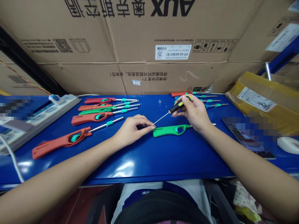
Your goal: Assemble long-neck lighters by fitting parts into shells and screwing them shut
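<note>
Right hand point(195, 112) grips a slanted screwdriver point(175, 107) while the left hand point(130, 130) pinches together at its tip.

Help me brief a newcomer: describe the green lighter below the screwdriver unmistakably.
Find the blue table before the cardboard. Near its middle, under the screwdriver in the right hand, lies the green lighter. Other lighters lie left or farther back; only this one's handle ends by the fingers of the left hand.
</note>
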